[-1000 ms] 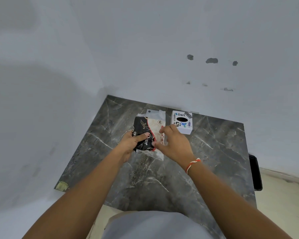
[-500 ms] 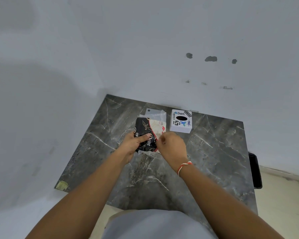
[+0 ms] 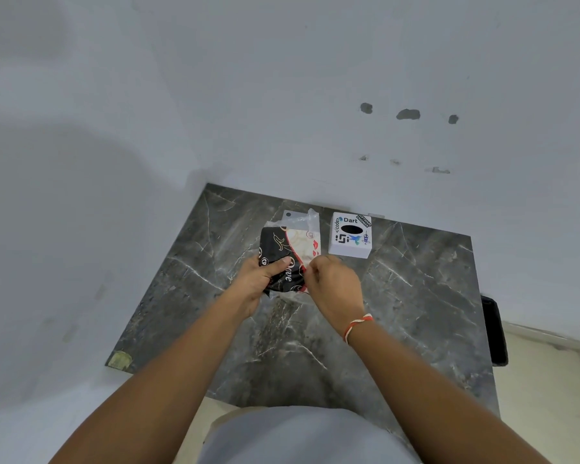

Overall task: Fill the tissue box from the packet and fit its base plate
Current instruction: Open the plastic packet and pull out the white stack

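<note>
- Packet [image 3: 290, 259]: mid-table [image 3: 416, 313], left of box [image 3: 350, 235]; left hand [image 3: 257, 283] clamps it steady
- Right hand [image 3: 332, 283]: fingers pinched at its edge, likely opening it
- Box: upright, untouched; plate unseen

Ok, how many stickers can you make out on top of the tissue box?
About 6 on the tissue box top: code at far left, Dart at the far edge, a slanted black label at the far right corner, a black glyph, a hummingbird and a small blue one along the near edge. Sides hidden.
</note>
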